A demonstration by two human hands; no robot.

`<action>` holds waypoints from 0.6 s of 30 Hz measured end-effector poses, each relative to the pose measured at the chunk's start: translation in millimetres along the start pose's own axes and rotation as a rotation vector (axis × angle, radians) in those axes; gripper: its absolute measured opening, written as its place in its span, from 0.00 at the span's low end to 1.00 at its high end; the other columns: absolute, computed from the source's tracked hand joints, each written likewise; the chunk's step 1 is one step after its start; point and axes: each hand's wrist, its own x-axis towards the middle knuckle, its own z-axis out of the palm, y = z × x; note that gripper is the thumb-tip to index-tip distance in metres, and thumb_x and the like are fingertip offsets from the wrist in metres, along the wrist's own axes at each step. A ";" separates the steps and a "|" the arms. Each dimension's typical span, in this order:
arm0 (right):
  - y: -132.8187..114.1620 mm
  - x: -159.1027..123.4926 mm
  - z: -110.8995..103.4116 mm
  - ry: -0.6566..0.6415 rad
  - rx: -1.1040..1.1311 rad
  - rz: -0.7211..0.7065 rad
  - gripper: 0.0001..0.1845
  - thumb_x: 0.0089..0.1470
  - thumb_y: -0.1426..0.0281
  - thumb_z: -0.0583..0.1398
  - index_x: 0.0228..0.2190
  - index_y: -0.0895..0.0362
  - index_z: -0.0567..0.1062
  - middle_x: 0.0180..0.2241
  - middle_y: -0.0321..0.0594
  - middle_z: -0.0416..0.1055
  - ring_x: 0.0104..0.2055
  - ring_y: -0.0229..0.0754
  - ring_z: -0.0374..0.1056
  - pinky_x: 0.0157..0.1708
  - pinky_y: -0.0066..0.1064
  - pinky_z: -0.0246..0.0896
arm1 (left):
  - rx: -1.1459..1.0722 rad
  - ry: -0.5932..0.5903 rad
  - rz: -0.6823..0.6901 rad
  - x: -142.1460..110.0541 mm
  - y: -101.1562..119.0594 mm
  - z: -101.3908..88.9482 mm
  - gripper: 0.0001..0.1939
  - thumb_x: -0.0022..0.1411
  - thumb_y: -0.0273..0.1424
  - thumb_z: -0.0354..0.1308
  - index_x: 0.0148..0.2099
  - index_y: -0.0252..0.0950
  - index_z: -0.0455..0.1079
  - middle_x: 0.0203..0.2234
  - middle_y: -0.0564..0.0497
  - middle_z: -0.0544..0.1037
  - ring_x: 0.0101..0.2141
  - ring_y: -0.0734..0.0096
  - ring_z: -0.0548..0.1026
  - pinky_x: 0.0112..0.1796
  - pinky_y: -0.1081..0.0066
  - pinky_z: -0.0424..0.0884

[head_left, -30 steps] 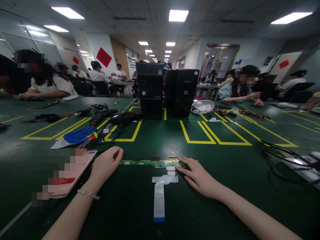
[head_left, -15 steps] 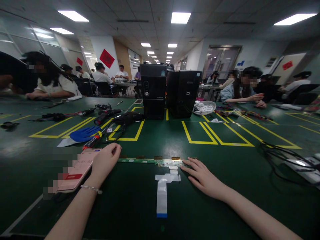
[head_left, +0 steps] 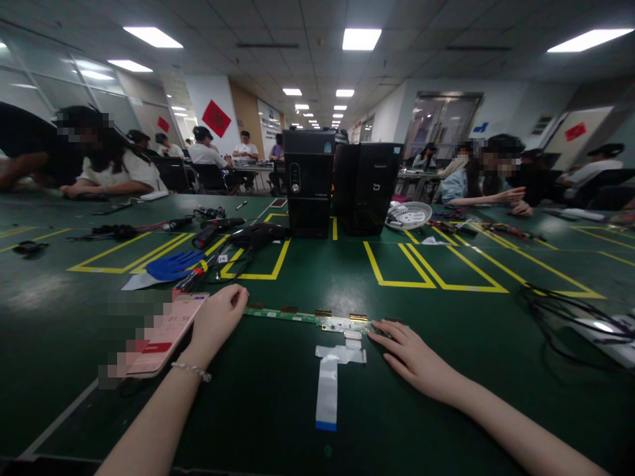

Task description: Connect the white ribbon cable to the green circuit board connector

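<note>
A long, narrow green circuit board (head_left: 292, 315) lies flat on the dark green table (head_left: 278, 410) in front of me. A white flat ribbon cable (head_left: 328, 383) with a blue tip runs from its middle towards me. My left hand (head_left: 218, 322), with a thin bracelet at the wrist, is curled closed on the board's left end. My right hand (head_left: 414, 357) lies flat on the table with its fingers stretched out, fingertips at the board's right end.
A pink phone (head_left: 166, 334) lies left of my left hand. Behind it are a blue glove (head_left: 171, 264) and several tools (head_left: 213, 231). Two black computer towers (head_left: 308, 182) and a white fan grille (head_left: 407, 213) stand farther back. Black cables (head_left: 560, 307) lie right. Other people sit around.
Both hands stay at the ends of the board. The view has drifted a little, so everything sits slightly more to the right in the picture.
</note>
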 end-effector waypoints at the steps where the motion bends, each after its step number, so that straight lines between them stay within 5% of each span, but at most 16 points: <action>1: 1.3 -2.2 0.1 0.003 0.000 0.004 0.24 0.65 0.60 0.46 0.61 0.46 0.56 0.63 0.36 0.45 0.64 0.49 0.40 0.62 0.53 0.38 | 0.001 -0.005 -0.002 0.0 0.1 0.1 0.17 0.65 0.41 0.42 0.34 0.39 0.68 0.30 0.51 0.76 0.31 0.64 0.73 0.27 0.71 0.61; 10: 16.1 -34.4 3.2 0.077 -0.049 0.004 0.23 0.65 0.60 0.45 0.59 0.46 0.61 0.61 0.39 0.51 0.62 0.52 0.47 0.58 0.54 0.49 | 0.011 -0.034 0.007 -1.1 4.3 -0.9 0.17 0.65 0.41 0.42 0.35 0.40 0.68 0.32 0.51 0.76 0.32 0.64 0.74 0.29 0.71 0.62; 18: 21.0 -94.5 25.2 0.299 -0.255 0.015 0.22 0.65 0.59 0.48 0.59 0.44 0.60 0.59 0.38 0.56 0.58 0.54 0.56 0.51 0.53 0.62 | 0.007 -0.054 -0.003 -1.8 4.3 -0.2 0.16 0.65 0.40 0.42 0.35 0.40 0.67 0.33 0.50 0.77 0.33 0.64 0.74 0.29 0.70 0.63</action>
